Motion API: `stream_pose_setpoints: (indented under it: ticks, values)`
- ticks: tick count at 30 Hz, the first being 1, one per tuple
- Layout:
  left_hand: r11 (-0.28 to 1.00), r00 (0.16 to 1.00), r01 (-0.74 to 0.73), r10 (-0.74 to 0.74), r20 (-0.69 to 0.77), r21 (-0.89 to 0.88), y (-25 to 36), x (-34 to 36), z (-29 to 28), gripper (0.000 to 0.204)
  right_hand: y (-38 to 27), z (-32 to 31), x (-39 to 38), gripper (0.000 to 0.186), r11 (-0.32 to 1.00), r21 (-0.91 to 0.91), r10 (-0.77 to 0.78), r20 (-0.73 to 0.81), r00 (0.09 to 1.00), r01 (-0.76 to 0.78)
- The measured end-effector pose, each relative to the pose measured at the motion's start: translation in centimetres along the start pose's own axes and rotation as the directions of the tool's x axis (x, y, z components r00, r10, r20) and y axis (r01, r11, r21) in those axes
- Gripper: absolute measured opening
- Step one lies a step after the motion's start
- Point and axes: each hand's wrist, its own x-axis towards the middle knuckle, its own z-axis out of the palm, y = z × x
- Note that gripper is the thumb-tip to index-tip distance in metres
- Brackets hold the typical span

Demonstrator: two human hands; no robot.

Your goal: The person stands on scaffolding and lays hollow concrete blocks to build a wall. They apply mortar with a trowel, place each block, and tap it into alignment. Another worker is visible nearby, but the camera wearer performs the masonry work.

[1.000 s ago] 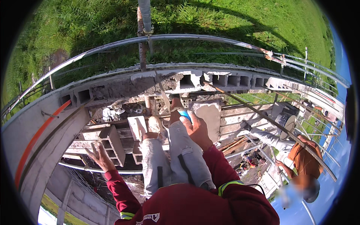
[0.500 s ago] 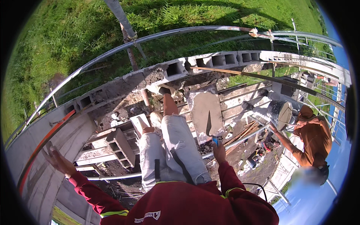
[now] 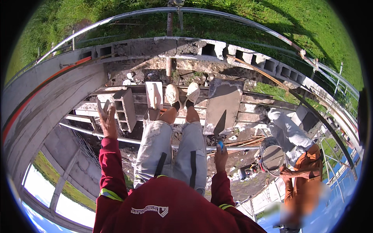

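Note:
In my right hand [image 3: 221,158] is a pointed trowel [image 3: 220,123] with a blue handle, its blade directed away from me. The blade lies over the near edge of a flat board of grey mortar [image 3: 224,101]. My left hand [image 3: 109,123] is raised with its fingers stretched apart and nothing in it. Just beyond and to the right of that hand stands a hollow concrete block [image 3: 125,108] on the planks. A white rectangular board [image 3: 154,95] lies between the block and my feet. Whether my left hand touches the block I cannot tell.
I stand on plank scaffolding [image 3: 256,108] beside a hollow-block wall [image 3: 155,47]. Metal rails [image 3: 128,17] run beyond it. An orange-red strip [image 3: 42,89] curves along the left wall. At right, a co-worker in orange [image 3: 307,171] holds a bucket [image 3: 272,155]. Debris lies below.
My view has turned toward the left wall and my feet stand side by side. The left hand has come inward toward the block. The co-worker has drawn the bucket nearer. The trowel stays gripped.

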Motion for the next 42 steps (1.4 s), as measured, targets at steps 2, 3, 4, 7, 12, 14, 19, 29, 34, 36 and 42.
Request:
stream_pose_setpoints:
  ticks: [2,3,4,7,12,14,19,29,34,36,42]
  values:
    - [0.969,0.959,0.229,-0.24,0.149,0.087,-3.8,-4.2,3.6,0.091,-0.5,-0.5,0.7,0.035,0.999,0.018,0.05,0.038,0.998,-0.051]
    - [0.956,0.933,0.281,-0.292,0.21,0.08,-5.5,-7.1,5.9,0.091,-0.8,-1.0,0.8,0.036,0.993,0.016,0.113,0.073,0.991,-0.114]
    - [0.931,0.881,0.356,-0.364,0.301,0.083,-6.7,-9.6,7.7,0.096,-1.1,-1.3,0.9,0.039,0.979,0.012,0.204,0.101,0.974,-0.206]
    - [0.82,0.776,0.087,-0.412,0.477,0.566,-8.9,-15.1,10.6,0.1,-1.9,-2.0,1.2,0.039,0.975,0.048,0.211,0.136,0.968,-0.219]
    - [0.597,0.732,-0.041,-0.527,0.431,0.801,-10.2,-16.4,9.1,0.097,-2.9,-1.5,0.1,0.037,0.961,0.155,0.213,0.106,0.971,-0.228]
    - [0.704,0.797,0.129,-0.493,0.35,0.698,-10.4,-15.4,6.4,0.091,-3.1,-0.9,-0.8,0.036,0.929,0.236,0.251,0.168,0.953,-0.286]
    - [0.807,0.908,0.242,-0.383,0.167,0.539,-13.1,-12.2,-1.0,0.083,-2.5,1.5,-1.1,0.03,0.964,0.207,0.124,0.205,0.971,-0.167]
    - [0.764,0.856,0.384,-0.506,0.11,0.518,-21.1,-12.0,-3.2,0.073,-2.2,1.6,2.1,0.029,0.976,0.199,0.059,0.166,0.984,-0.092]
    - [0.756,0.882,0.222,-0.425,0.204,0.615,-20.4,-9.2,-3.5,0.07,-3.3,1.7,0.3,0.029,0.9,0.349,0.234,0.119,0.965,-0.262]
    - [0.681,0.878,0.215,-0.448,0.166,0.7,-20.3,-7.2,-4.5,0.071,-2.6,2.6,-0.8,0.029,0.896,0.366,0.232,0.095,0.968,-0.251]
    - [0.764,0.783,0.317,-0.545,0.299,0.562,-22.0,-3.0,-6.9,0.074,2.3,7.5,-5.1,0.033,0.955,0.246,0.165,0.019,0.986,-0.164]
